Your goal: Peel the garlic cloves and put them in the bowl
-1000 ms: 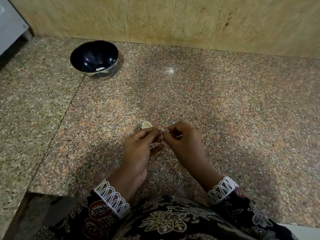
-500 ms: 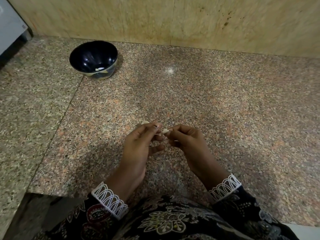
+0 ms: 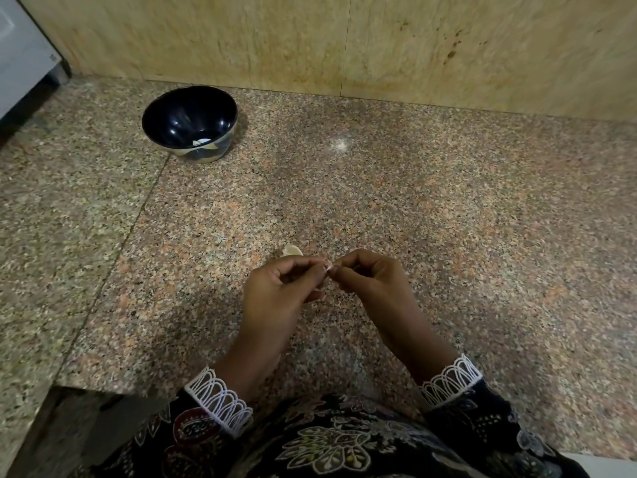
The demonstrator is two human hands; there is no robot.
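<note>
My left hand [image 3: 279, 291] and my right hand [image 3: 368, 281] meet fingertip to fingertip low over the granite counter [image 3: 413, 219]. Between the pinched fingers is a small garlic clove [image 3: 328, 268], almost wholly hidden; only a pale sliver shows. Just beyond my left hand a pale garlic piece [image 3: 292, 250] lies on the counter. A dark blue bowl [image 3: 190, 123] stands at the far left near the wall, with a pale peeled clove [image 3: 203, 142] at its bottom.
A beige stone wall [image 3: 344, 39] closes the back of the counter. A grey-white appliance [image 3: 20, 56] stands at the far left corner. The counter's front edge drops off at the lower left [image 3: 86, 391].
The fingertips of both hands have closed tighter together over the clove, hiding more of it. The hands stay in the same spot over the counter.
</note>
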